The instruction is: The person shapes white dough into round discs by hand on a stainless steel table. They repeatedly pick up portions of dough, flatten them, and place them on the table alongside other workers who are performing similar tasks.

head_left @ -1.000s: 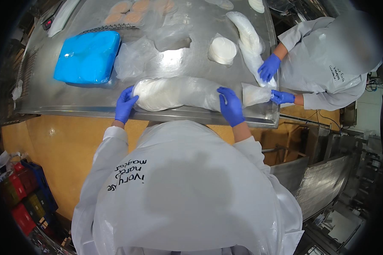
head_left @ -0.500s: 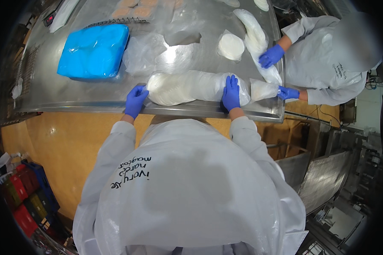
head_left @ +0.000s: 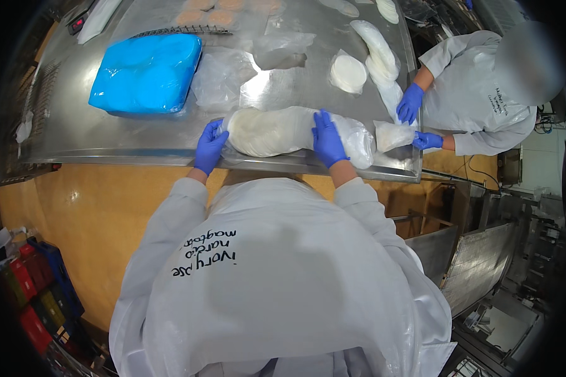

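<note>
Crates: a stack of red, dark and blue ones on the floor, off the steel table's near left corner; the lens's dark rim swallows part of it.
Far left corner: a dark device with a red display, too small to make out, beside a pale strip cut off above.
Blue pack: a shiny wrapped block toward the table's left side; the film hides its contents.
Far edge: orange discs under clear film, the farthest cut off.
Clear film: a crumpled sheet just right of the blue pack, its outline lost in the steel's glare.
Left hand: blue-gloved, fingers bent against the long bag's left end; pinching or merely pressing, I cannot tell.
Long bag: a plump white one lying along the near edge, contents blurred by plastic.
Right hand: blue-gloved, fingers long and laid over the bag right of its middle, thumb hidden.
Round pack: white, inward from the right edge.
Right edge: a second white bag, a co-worker's glove at its near end.
Near right corner: a small pouch, its tip covered by the co-worker's other glove.
</note>
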Tool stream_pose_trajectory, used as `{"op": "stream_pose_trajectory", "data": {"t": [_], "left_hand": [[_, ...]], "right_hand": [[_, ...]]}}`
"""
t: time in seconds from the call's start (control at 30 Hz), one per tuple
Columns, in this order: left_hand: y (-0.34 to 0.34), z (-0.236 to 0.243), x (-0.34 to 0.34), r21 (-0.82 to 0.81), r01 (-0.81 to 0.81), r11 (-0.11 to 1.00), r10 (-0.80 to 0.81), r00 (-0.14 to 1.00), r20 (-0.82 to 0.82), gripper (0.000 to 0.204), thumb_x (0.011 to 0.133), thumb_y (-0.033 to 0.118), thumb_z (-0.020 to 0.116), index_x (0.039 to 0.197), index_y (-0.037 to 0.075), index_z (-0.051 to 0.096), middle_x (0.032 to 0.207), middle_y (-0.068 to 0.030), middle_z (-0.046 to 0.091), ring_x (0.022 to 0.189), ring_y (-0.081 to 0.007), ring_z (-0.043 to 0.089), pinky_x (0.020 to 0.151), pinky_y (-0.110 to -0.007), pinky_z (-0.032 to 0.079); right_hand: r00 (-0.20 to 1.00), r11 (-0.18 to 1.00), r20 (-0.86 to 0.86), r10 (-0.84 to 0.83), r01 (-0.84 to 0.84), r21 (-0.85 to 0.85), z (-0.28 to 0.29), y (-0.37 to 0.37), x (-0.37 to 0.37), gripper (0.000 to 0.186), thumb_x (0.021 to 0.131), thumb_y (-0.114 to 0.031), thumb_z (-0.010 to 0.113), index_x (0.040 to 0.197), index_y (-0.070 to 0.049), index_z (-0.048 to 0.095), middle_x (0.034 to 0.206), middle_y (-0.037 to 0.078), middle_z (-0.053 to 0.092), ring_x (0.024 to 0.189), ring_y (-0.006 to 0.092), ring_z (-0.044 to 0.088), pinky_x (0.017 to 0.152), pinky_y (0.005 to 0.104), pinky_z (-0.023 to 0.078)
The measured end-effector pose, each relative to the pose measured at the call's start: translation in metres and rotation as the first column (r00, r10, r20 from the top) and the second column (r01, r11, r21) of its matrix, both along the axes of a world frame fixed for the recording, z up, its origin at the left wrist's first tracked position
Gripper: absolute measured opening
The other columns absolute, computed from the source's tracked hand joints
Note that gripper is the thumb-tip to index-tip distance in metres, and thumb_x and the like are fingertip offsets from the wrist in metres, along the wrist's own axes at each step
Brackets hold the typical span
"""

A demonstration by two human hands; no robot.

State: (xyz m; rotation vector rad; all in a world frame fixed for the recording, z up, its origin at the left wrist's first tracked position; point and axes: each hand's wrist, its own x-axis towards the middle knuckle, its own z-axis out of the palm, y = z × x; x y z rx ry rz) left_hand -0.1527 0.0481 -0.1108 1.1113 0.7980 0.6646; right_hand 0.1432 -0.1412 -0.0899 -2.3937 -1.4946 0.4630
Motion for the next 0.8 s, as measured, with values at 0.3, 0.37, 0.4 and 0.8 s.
{"op": "stream_pose_trajectory", "data": {"t": [0.3,0.37,0.4,0.8], "left_hand": [[0.004,0.002,-0.004,-0.082,0.08,0.993,-0.081,0.997,-0.002,0.038,0.091,0.008,0.06,0.127,0.001,0.052,0.116,-0.0064,0.061,0.105,-0.0135,0.057,0.092,-0.028,0.045],[0.004,0.002,-0.005,-0.076,0.068,0.995,-0.072,0.995,-0.063,0.038,0.091,0.009,0.06,0.127,0.0,0.053,0.116,-0.0064,0.061,0.104,-0.0136,0.057,0.092,-0.027,0.044],[0.004,0.002,-0.007,-0.076,0.066,0.995,-0.07,0.996,-0.05,0.038,0.091,0.009,0.06,0.127,0.0,0.053,0.116,-0.0062,0.061,0.104,-0.0135,0.057,0.092,-0.027,0.044],[0.0,0.011,-0.008,-0.019,0.084,0.996,-0.085,0.993,-0.082,0.037,0.092,0.013,0.06,0.127,0.001,0.054,0.115,-0.006,0.061,0.104,-0.0133,0.057,0.092,-0.027,0.044]], "right_hand": [[0.975,0.976,0.218,-0.051,0.095,-0.194,-0.029,-0.016,0.017,0.062,0.091,-0.017,0.048,0.146,-0.001,0.023,0.154,0.02,0.018,0.139,0.0373,0.026,0.112,0.0445,0.027],[0.945,0.977,0.32,-0.06,0.121,-0.173,-0.024,-0.009,0.009,0.061,0.093,-0.023,0.048,0.146,-0.003,0.026,0.153,0.021,0.019,0.136,0.039,0.03,0.111,0.0431,0.03],[0.953,0.962,0.302,-0.007,0.088,-0.257,-0.006,0.0,-0.003,0.061,0.093,-0.025,0.048,0.145,-0.003,0.027,0.153,0.021,0.02,0.135,0.0394,0.032,0.11,0.0432,0.03],[0.988,0.967,0.141,0.056,-0.019,-0.255,0.008,0.022,-0.045,0.061,0.094,-0.034,0.047,0.149,-0.02,0.024,0.153,0.024,0.014,0.141,0.0437,0.015,0.113,0.0487,0.023]]}}
